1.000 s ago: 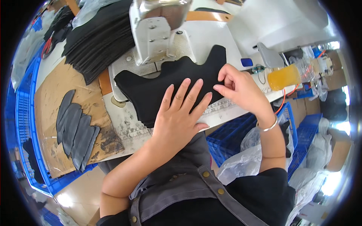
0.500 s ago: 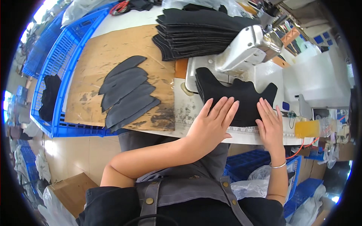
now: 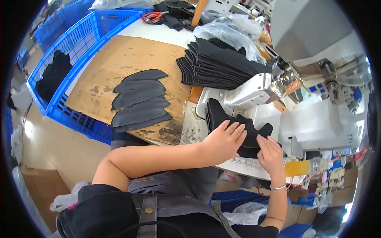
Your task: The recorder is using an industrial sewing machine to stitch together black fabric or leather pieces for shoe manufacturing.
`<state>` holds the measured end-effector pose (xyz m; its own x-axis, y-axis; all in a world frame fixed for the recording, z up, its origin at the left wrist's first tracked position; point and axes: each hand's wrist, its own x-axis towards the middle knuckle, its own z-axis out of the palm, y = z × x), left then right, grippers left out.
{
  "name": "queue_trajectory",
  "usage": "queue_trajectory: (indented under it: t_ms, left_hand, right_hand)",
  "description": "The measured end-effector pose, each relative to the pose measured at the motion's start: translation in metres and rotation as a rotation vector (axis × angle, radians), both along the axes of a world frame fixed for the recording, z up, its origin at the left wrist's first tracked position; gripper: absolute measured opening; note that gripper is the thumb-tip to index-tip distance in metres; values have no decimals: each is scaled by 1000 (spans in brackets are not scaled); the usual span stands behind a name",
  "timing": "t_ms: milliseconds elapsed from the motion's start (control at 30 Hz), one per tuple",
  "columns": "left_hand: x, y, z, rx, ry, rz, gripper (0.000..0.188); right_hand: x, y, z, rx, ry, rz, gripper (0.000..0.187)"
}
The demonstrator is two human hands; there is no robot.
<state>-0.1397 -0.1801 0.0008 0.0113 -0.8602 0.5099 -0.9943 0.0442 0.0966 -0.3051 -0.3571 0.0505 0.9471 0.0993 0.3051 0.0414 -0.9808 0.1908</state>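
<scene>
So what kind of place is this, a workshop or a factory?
Most likely a sewing floor in a footwear or garment factory: an industrial sewing machine, stacks of cut black pieces, and blue plastic crates. Both hands press a black piece flat at the machine.

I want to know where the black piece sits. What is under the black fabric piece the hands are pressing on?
The black fabric piece lies on the white sewing machine bed. The left hand and right hand press on top. Right below it, the bed is covered from view.
</scene>
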Motion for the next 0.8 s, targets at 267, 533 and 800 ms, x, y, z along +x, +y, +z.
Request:
queue_trajectory:
  t_ms: [267, 533, 800]
  left_hand:
    - [49, 81, 104, -193, -154, 41, 45]
    - [152, 106, 146, -394, -256, 571, 44]
    - [195, -35, 94, -12, -68, 87, 35]
  right_hand:
    - [-7, 58, 15, 87, -396, -11, 62]
    - [-5, 43, -61, 418, -422, -44, 49]
    - [0, 50, -63, 413, -438, -77, 34]
